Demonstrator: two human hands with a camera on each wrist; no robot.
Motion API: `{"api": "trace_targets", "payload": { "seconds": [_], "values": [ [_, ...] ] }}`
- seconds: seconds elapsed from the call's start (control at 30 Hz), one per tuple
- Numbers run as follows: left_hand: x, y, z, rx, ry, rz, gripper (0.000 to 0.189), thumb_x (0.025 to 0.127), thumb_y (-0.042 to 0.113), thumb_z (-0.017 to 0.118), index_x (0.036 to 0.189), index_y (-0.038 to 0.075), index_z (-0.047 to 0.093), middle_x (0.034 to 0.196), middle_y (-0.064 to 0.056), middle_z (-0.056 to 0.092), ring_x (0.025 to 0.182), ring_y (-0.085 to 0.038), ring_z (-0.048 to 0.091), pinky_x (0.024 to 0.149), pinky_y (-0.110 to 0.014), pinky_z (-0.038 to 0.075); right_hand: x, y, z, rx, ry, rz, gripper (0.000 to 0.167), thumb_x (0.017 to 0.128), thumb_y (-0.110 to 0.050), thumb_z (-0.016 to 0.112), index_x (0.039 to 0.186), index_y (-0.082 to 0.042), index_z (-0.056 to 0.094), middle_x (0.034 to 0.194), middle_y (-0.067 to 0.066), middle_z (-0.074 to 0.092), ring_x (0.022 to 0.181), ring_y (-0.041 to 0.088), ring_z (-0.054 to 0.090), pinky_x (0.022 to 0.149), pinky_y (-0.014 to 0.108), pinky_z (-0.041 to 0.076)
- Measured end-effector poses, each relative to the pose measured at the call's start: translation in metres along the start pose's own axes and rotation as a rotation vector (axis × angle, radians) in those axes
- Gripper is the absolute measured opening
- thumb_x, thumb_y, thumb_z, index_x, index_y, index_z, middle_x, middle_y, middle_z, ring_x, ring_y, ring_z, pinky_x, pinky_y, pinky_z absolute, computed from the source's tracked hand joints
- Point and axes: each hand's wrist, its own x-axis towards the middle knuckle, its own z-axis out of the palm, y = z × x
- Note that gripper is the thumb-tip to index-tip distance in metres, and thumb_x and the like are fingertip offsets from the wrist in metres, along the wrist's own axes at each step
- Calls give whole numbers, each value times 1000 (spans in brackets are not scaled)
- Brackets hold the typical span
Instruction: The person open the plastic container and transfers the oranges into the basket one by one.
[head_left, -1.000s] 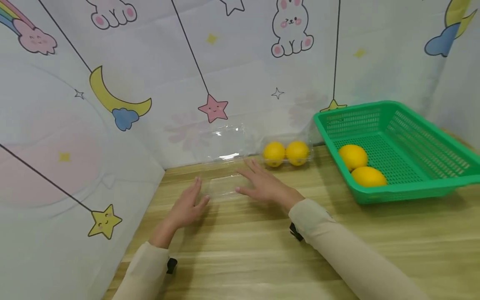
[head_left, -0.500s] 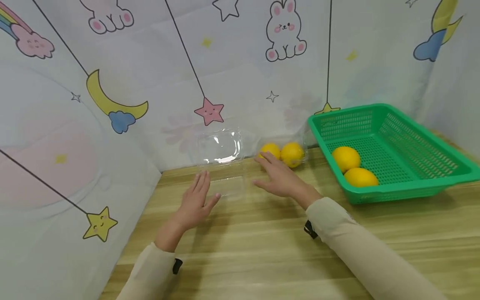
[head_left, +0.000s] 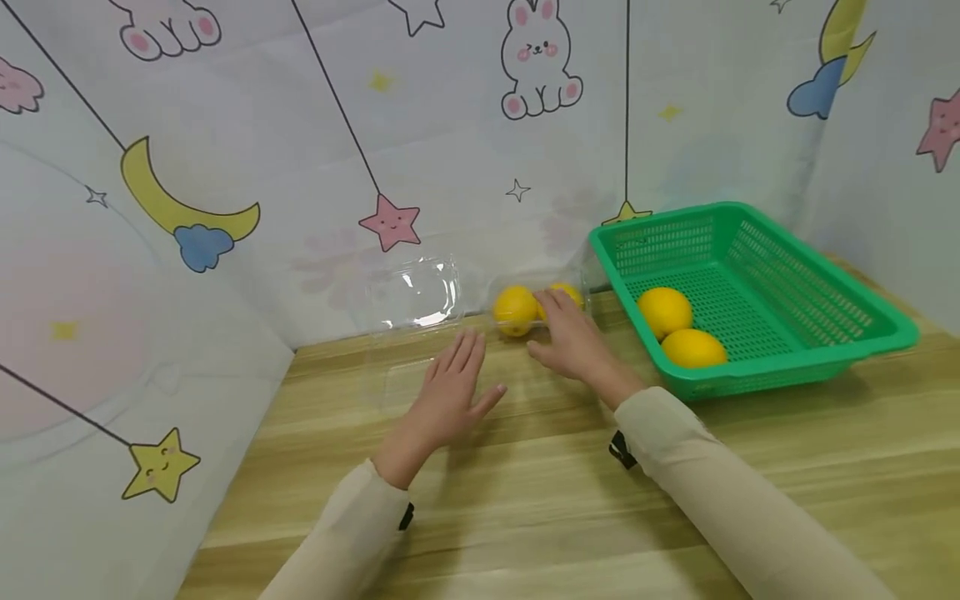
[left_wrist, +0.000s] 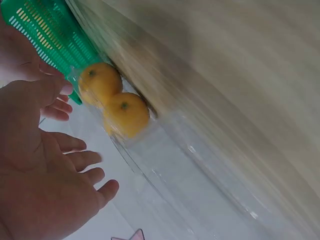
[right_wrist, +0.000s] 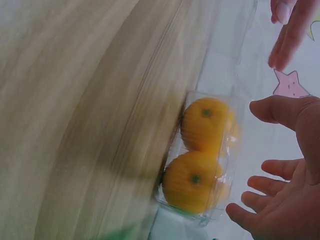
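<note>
Two oranges point(head_left: 515, 310) sit in a clear plastic box point(right_wrist: 189, 95) against the back wall. My right hand point(head_left: 573, 337) is held over the front of this box, fingers spread, and hides part of one orange. To its left stands a second clear plastic container point(head_left: 420, 293), its lid raised against the wall and no fruit in it. My left hand point(head_left: 450, 392) is at this container's right front side with straight fingers and thumb apart, holding nothing. In the left wrist view the left hand point(left_wrist: 55, 175) hovers beside the containers.
A green plastic basket point(head_left: 810, 354) stands on the right of the wooden table point(head_left: 510, 508), with two more oranges point(head_left: 693, 348) at its left side. A white cloth wall point(head_left: 450, 150) printed with stars and rabbits closes off the back and left.
My right hand has moved right, from the container with the raised lid to the box of oranges. My left hand has followed rightward across the front of that container. The head view has turned slightly right.
</note>
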Motion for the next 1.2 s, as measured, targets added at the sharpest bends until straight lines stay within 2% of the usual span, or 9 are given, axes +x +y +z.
{"api": "trace_targets", "payload": {
  "seconds": [0.13,0.3,0.4,0.6,0.8,1.0,1.2],
  "values": [
    [16,8,1,13,10,-14,82,109,40,58,166,-5,20,174,-26,17,163,-42,10,128,-65,16,6,2,2,-22,4,28,81,99,-22,73,165,0,29,173,23,23,162,40,18,128,63,20],
    [37,15,8,46,-5,-53,89,107,43,62,168,-3,17,176,-24,10,164,-39,8,130,-60,14,16,9,7,-127,13,77,84,99,-22,73,166,-1,28,176,21,16,164,41,9,129,63,11],
    [48,23,12,73,-24,-78,91,106,45,63,168,-2,16,177,-22,8,165,-36,6,131,-57,14,20,15,8,-180,8,100,86,98,-22,73,167,-2,25,177,20,13,164,41,7,130,62,11],
    [61,38,14,107,-53,-102,94,105,47,64,169,1,13,177,-20,5,165,-35,4,132,-53,15,20,21,10,-191,-35,119,86,101,-23,69,169,-3,20,178,18,10,164,42,5,130,62,10],
    [68,41,13,119,-34,-105,95,104,48,65,169,1,13,178,-19,6,165,-35,6,132,-51,15,20,20,10,-249,-45,103,80,101,-23,70,166,-2,28,176,18,20,163,43,9,130,61,14],
    [66,40,11,84,-20,-101,99,103,48,67,169,-1,12,177,-21,4,165,-36,5,132,-51,14,10,15,7,-294,-57,74,77,100,-22,71,163,2,34,173,22,26,161,46,15,127,64,22],
    [61,40,11,88,5,-60,101,100,45,73,166,-6,17,175,-26,11,164,-39,9,132,-51,16,-10,9,5,-347,-6,-14,65,94,-19,78,146,6,49,156,24,46,152,51,32,118,67,38]
  ]
}}
